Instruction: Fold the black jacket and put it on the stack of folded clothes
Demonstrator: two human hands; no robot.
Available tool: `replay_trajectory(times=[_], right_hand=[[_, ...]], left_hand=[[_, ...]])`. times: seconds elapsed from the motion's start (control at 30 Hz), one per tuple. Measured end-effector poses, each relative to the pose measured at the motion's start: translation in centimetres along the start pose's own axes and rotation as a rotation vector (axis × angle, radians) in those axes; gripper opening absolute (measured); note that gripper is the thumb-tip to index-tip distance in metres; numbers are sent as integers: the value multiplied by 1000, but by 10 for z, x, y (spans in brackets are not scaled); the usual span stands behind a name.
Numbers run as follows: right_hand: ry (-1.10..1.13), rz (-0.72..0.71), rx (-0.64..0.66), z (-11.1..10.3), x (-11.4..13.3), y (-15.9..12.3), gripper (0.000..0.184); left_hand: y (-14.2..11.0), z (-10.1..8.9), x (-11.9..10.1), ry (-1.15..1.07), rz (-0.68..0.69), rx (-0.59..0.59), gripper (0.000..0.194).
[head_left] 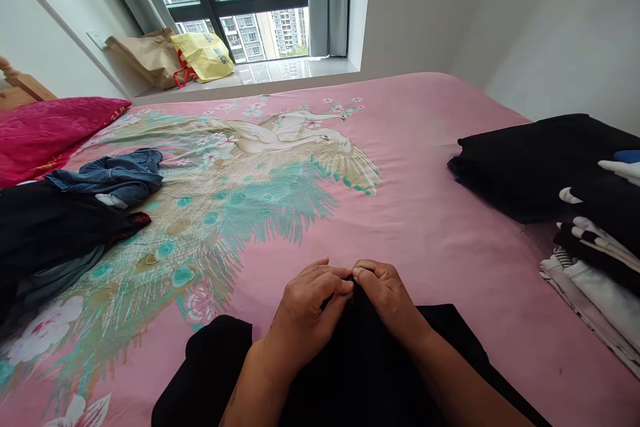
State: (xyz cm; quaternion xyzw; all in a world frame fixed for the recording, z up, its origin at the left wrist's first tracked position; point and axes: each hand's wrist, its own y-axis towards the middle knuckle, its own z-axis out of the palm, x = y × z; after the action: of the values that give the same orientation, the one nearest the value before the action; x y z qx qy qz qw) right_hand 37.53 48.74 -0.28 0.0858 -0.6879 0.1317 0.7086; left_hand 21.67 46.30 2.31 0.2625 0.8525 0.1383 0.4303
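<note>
A black garment (215, 367) lies spread on the pink bedsheet (425, 213) close in front of me. My left hand (305, 310) and my right hand (385, 297) meet at its far edge, knuckle to knuckle. Both have their fingers curled and pinched on the black cloth at that edge. My forearms lie over the garment and hide much of its middle.
An unfolded heap of dark clothes and blue jeans (113, 177) lies at the left. Folded black (530, 160) and white clothes (595, 287) are stacked at the right. A red pillow (45, 130) sits far left. Paper bags (200, 57) stand on the window sill.
</note>
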Motion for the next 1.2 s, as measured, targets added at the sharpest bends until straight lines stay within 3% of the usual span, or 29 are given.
replay_trajectory(times=[0.2,0.43,0.63,0.8,0.97,1.1,1.2], right_hand=[[72,0,149,-5,7,0,39],[96,89,219,-4,10,-2,42],[187,105,258,-6,11,0,39],[193,85,285,-8,12,2,36],[154,68,301,-10,9,3,36],[173,-24,214,-22,9,5,35],[231,-66,88,-38,9,8,36]], left_hand=[[5,-10,-4,184,45,-88,12],[6,-23,-25,453,-146,159,9],[10,-21,-34,556,-265,407,24],[9,-16,-48,645,-250,488,29],[18,-6,-75,898,-322,555,32],[20,1,-105,997,-260,688,31],[-15,11,-126,1002,-75,668,29]])
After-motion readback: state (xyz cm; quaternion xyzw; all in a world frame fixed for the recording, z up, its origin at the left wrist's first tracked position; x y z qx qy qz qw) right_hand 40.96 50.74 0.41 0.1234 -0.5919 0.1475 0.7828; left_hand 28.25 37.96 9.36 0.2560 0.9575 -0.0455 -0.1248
